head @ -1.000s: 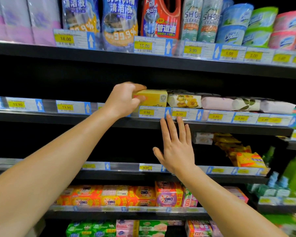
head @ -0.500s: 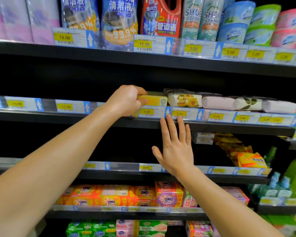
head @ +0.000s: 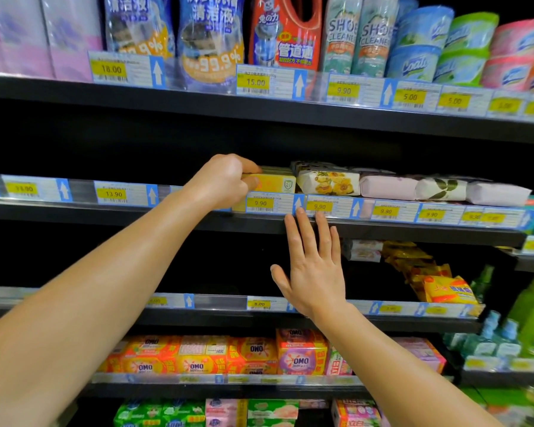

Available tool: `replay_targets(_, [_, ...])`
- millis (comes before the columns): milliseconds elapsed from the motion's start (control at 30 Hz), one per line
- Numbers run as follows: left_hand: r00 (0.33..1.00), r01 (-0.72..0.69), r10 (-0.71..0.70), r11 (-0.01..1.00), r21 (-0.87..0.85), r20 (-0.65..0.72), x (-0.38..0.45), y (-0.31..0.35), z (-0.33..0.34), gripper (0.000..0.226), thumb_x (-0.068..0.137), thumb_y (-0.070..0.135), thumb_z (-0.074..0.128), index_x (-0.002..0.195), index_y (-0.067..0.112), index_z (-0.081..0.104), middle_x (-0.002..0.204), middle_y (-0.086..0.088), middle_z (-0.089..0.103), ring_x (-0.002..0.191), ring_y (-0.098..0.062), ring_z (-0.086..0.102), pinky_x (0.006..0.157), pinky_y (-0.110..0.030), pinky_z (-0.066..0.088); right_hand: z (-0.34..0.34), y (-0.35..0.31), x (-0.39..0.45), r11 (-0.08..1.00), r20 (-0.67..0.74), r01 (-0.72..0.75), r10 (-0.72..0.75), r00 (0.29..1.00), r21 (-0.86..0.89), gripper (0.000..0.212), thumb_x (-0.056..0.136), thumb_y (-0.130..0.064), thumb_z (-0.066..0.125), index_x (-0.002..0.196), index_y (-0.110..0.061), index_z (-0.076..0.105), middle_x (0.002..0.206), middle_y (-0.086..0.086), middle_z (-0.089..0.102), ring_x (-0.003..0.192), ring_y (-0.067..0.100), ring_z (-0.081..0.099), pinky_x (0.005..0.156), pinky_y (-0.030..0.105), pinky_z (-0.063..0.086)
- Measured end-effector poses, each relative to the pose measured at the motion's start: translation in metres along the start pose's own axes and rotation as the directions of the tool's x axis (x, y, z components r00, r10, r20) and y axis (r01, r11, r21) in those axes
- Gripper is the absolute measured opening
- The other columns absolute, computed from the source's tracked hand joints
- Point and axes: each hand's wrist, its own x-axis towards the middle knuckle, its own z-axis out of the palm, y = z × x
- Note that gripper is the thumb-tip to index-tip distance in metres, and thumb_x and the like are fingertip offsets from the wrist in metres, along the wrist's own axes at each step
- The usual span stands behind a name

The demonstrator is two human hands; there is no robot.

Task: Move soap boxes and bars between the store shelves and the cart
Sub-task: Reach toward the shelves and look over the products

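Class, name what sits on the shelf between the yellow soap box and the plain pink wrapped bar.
In the head view, one flower-printed wrapped bar lies between the yellow soap box and the pink wrapped bar.

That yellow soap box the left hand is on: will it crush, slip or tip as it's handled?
The yellow box has square carton edges, so it is probably stiff and won't crush under the left hand. It lies flat and low, so tipping seems unlikely. Its face looks glossy, so it may slide easily along the shelf.

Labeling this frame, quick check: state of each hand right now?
Left hand: fingers curled round the yellow soap box on the shelf.
Right hand: open, fingers straight, fingertips at the shelf edge, holding nothing.
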Motion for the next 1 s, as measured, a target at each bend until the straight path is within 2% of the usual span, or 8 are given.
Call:
replay_targets(133, [1.0,-0.006,0.006,1.0,-0.007,0.011,-0.001,0.001,0.001,0.043,0.095,0.033,0.062,0.136,0.025,0.057,0.132,0.002,0.061,0.116,-0.015,0.057,0.098,-0.027,0.047,0.0,-0.002,0.0,1.0,-0.014,-0.008,0.008,1.0,0.017,0.087,0.089,-0.058,0.04,0.159,-0.018,0.007,0.166,0.007,0.008,0.152,0.036,0.0,0.121,0.052,0.004])
replay_targets(300, [1.0,0.006,-0.007,0.999,-0.033,-0.007,0.005,0.004,0.002,0.039,0.091,0.034,0.068,0.128,0.024,0.065,0.133,0.004,0.06,0.121,-0.013,0.055,0.101,-0.027,0.043,0.003,-0.003,0.0,0.999,-0.033,-0.01,0.011,0.999,0.044,0.086,0.089,-0.057,0.041,0.159,-0.019,0.009,0.166,0.006,0.008,0.152,0.035,0.0,0.121,0.052,0.004])
replay_targets(467, [0.999,0.04,-0.04,0.999,-0.028,-0.015,0.011,0.006,0.003,0.035,0.09,0.036,0.068,0.123,0.027,0.068,0.13,0.005,0.061,0.115,-0.014,0.057,0.101,-0.032,0.047,0.001,-0.004,-0.001,0.998,-0.051,-0.02,0.023,0.998,0.057,0.085,0.089,-0.056,0.043,0.159,-0.019,0.01,0.166,0.005,0.01,0.153,0.034,0.001,0.121,0.051,0.004])
replay_targets(700, [0.998,0.066,-0.067,0.998,0.01,0.023,0.02,0.009,0.006,0.039,0.093,0.034,0.064,0.131,0.029,0.062,0.136,0.003,0.059,0.121,-0.018,0.056,0.103,-0.032,0.046,0.0,-0.003,-0.001,0.999,-0.032,-0.022,0.023,0.999,0.041,0.09,0.089,-0.056,0.053,0.159,-0.019,0.009,0.166,0.005,0.008,0.153,0.034,-0.001,0.121,0.05,0.004])
replay_targets(1000, [0.994,0.086,-0.091,0.993,0.08,0.064,0.034,0.003,0.011,0.042,0.094,0.036,0.06,0.136,0.033,0.056,0.142,0.002,0.053,0.127,-0.022,0.051,0.106,-0.036,0.044,-0.006,-0.005,-0.002,0.999,-0.006,-0.042,0.042,0.999,0.02,0.098,0.084,-0.055,0.063,0.158,-0.019,0.011,0.166,0.006,0.012,0.153,0.034,0.002,0.122,0.053,0.012])
